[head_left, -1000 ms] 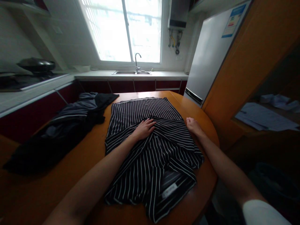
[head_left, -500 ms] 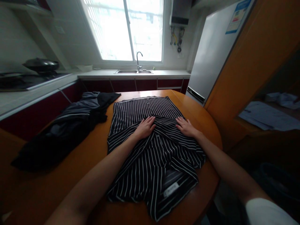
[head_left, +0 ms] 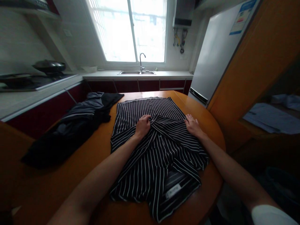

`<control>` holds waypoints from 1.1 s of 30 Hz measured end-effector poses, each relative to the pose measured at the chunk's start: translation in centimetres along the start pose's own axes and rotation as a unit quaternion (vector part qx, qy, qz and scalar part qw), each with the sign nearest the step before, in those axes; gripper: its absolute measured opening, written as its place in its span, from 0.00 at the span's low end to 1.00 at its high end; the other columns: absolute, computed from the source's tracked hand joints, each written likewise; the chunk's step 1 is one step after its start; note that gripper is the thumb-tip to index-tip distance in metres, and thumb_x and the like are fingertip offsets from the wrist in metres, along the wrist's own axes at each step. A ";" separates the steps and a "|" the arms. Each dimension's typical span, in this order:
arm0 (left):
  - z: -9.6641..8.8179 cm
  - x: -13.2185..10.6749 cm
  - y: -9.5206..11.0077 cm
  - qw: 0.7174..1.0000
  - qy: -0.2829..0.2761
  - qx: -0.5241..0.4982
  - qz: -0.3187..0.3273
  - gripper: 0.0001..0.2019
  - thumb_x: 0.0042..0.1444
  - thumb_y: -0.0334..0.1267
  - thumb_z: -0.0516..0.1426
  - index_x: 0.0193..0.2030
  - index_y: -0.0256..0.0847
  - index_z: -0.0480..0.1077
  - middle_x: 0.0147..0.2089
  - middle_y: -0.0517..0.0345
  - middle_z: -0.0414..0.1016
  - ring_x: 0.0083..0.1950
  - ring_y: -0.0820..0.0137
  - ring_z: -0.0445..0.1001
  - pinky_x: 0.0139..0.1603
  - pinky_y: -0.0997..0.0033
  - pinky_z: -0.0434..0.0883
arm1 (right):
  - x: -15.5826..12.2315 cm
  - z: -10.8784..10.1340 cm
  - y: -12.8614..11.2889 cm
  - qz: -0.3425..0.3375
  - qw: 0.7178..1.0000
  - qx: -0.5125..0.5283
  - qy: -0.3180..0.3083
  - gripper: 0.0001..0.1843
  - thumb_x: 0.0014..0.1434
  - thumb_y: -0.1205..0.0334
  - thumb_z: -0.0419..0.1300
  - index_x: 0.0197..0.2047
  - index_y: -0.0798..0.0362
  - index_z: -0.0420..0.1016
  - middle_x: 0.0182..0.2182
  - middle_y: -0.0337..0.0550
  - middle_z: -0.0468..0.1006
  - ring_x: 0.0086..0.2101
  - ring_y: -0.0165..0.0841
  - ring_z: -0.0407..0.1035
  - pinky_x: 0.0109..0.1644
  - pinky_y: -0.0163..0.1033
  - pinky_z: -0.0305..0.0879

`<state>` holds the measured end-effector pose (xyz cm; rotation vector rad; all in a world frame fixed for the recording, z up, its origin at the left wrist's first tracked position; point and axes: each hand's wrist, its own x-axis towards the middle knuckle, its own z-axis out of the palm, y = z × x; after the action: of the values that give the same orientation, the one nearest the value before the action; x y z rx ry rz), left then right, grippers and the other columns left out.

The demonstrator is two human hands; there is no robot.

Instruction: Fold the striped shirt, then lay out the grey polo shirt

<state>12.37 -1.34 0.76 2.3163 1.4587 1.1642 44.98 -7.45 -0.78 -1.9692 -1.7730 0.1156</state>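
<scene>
A black shirt with thin white stripes (head_left: 145,162) lies spread on the round orange wooden table (head_left: 98,156), its collar label toward me. My left hand (head_left: 142,125) rests near the shirt's middle with fingers curled, pinching a fold of the fabric. My right hand (head_left: 192,125) sits at the shirt's right edge, fingers bent onto the cloth and gripping that same folded edge. The fold runs between both hands across the garment.
A heap of dark clothes (head_left: 70,128) lies on the table's left side. Behind are a counter with a sink and tap (head_left: 141,67), a wok on a stove (head_left: 49,67), a white fridge (head_left: 215,59) and a wooden cabinet (head_left: 257,62) at right.
My left hand went from lying flat to curling onto a fold. My right hand moved in from the table's edge onto the shirt, then shifted right and gripped the cloth. The camera shifted slightly.
</scene>
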 end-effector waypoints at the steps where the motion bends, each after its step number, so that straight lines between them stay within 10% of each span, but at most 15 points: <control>1: 0.1 -0.1 0.1 1.000 -0.018 0.012 0.004 0.16 0.63 0.29 0.51 0.51 0.41 0.76 0.55 0.51 0.77 0.56 0.62 0.75 0.63 0.60 0.70 | 0.2 0.0 0.2 -0.002 1.000 0.012 0.021 0.30 0.71 0.56 0.42 0.70 0.61 0.61 0.70 0.56 0.58 0.70 0.44 0.49 0.73 0.59 0.42; 9: 0.5 -0.3 -0.3 0.997 -0.073 0.034 0.013 0.11 0.64 0.35 0.56 0.49 0.41 0.78 0.49 0.51 0.76 0.51 0.61 0.76 0.59 0.62 0.72 | 1.1 -0.7 3.3 0.039 0.987 0.096 0.122 0.22 0.64 0.66 0.50 0.55 0.60 0.77 0.54 0.58 0.78 0.55 0.42 0.72 0.62 0.46 0.64; 16: 0.5 -0.2 -0.3 0.996 -0.077 0.036 0.020 0.11 0.63 0.35 0.56 0.47 0.42 0.78 0.48 0.52 0.76 0.51 0.61 0.76 0.59 0.61 0.71 | 0.7 -1.3 3.6 0.086 0.986 0.130 0.061 0.10 0.59 0.57 0.61 0.36 0.55 0.80 0.33 0.48 0.83 0.34 0.37 0.76 0.39 0.38 0.69; 33: 1.0 0.3 -1.1 0.996 -0.065 -0.059 0.025 0.11 0.61 0.29 0.54 0.43 0.40 0.78 0.44 0.53 0.80 0.47 0.63 0.78 0.54 0.62 0.74 | 0.4 -1.0 3.0 0.064 0.988 0.139 0.033 0.11 0.52 0.70 0.62 0.41 0.54 0.76 0.29 0.40 0.79 0.29 0.31 0.72 0.34 0.33 0.64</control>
<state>12.32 -0.33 -0.31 2.3133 1.2588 1.0585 48.17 -7.47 -1.00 -1.8585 -1.4990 0.3205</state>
